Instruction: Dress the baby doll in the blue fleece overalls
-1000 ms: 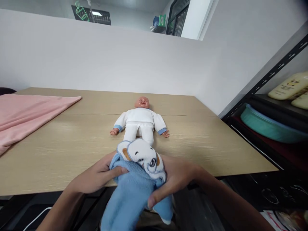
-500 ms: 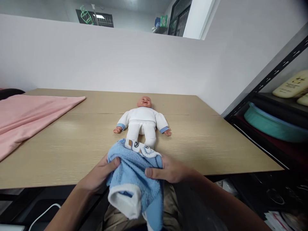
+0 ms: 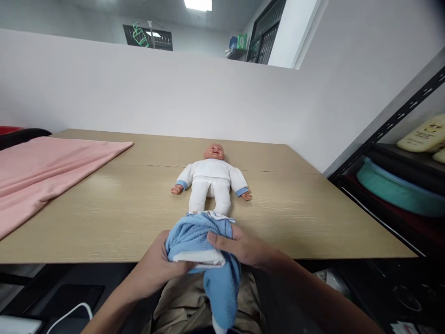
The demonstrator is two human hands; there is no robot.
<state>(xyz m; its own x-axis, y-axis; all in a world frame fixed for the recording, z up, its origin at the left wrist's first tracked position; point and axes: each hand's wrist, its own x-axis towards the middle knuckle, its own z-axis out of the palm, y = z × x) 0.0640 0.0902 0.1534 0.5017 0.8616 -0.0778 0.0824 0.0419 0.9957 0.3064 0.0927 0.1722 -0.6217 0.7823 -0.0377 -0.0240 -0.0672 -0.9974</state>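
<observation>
A baby doll [image 3: 211, 181] in a white suit with blue cuffs lies on its back on the wooden table [image 3: 104, 208], head towards the wall. Both my hands hold a fluffy blue garment with white trim [image 3: 198, 241] at the table's near edge, right at the doll's feet. My left hand [image 3: 158, 269] grips its left side, fingers curled under the white cuff. My right hand [image 3: 239, 246] is closed on its right side, thumb on top. Part of the garment hangs down over my lap.
A pink cloth [image 3: 41, 171] lies spread on the table's left side. A black metal shelf [image 3: 399, 153] stands at the right with a teal basin [image 3: 396, 190] and cream bottles [image 3: 422, 132]. A white cable [image 3: 69, 313] lies on the floor at lower left.
My hands have bunched the blue garment and lowered it to the doll's feet. The bear face on it has turned out of sight.
</observation>
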